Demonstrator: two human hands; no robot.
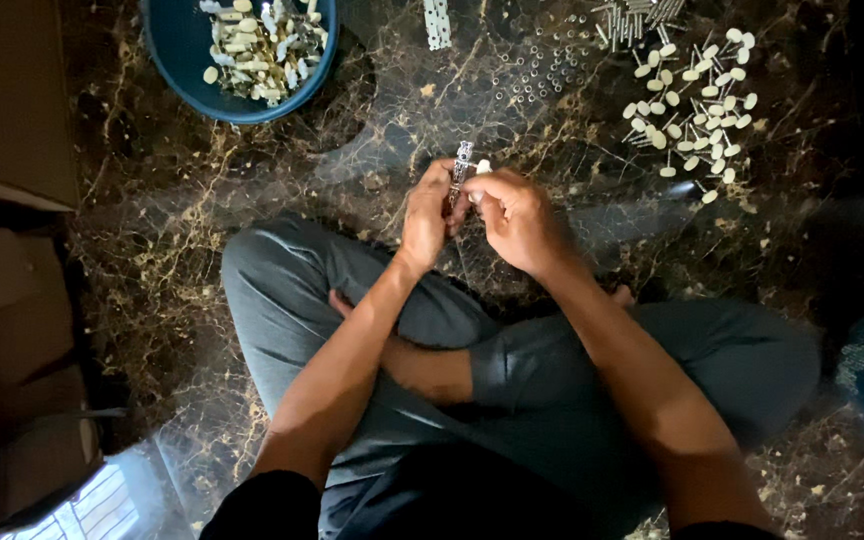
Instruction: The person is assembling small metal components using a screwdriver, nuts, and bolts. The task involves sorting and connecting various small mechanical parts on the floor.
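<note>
I sit cross-legged on a dark marbled floor. My left hand (425,215) grips a thin silver metal piece (462,162) that stands upright above my fingers. My right hand (517,215) is closed beside it, pinching a small cream-white cap (483,166) right at the top of the metal piece. Both hands touch each other in front of my knees.
A blue bowl (177,60) at the upper left holds several cream and metal parts. Cream-headed pins (697,105) lie scattered at the upper right, with metal rods (632,18) and small rings (532,80) above. Cardboard boxes (7,100) stand on the left.
</note>
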